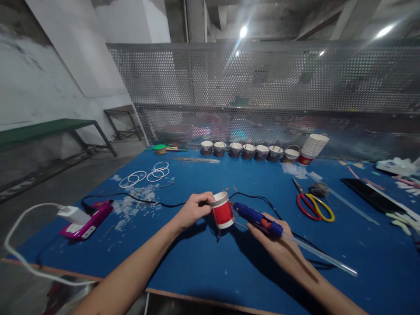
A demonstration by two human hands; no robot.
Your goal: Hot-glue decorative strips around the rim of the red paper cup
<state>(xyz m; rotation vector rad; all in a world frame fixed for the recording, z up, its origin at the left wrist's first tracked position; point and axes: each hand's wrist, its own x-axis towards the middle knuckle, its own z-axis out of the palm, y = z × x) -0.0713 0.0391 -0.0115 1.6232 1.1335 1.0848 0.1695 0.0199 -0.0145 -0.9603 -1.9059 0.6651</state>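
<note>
A red and white paper cup (223,215), cut short, is tilted in the grip of my left hand (195,210), whose fingers close on its rim. A thin dark strand hangs below the cup. My right hand (274,238) is wrapped round a blue hot glue gun (252,217) with an orange part. Its nozzle points left and is at the cup's right side; whether it touches, I cannot tell. A long clear glue stick (323,254) sticks out of the gun's back end.
Red-and-yellow-handled scissors (315,207), grey yarn (319,189) and a black phone (370,194) lie right. Several dark-wrapped cups (248,152) and a stack of paper cups (313,148) line the back. White rings (158,172), glue scraps and a magenta power strip (88,224) occupy the left. Black cord crosses the blue table (183,271).
</note>
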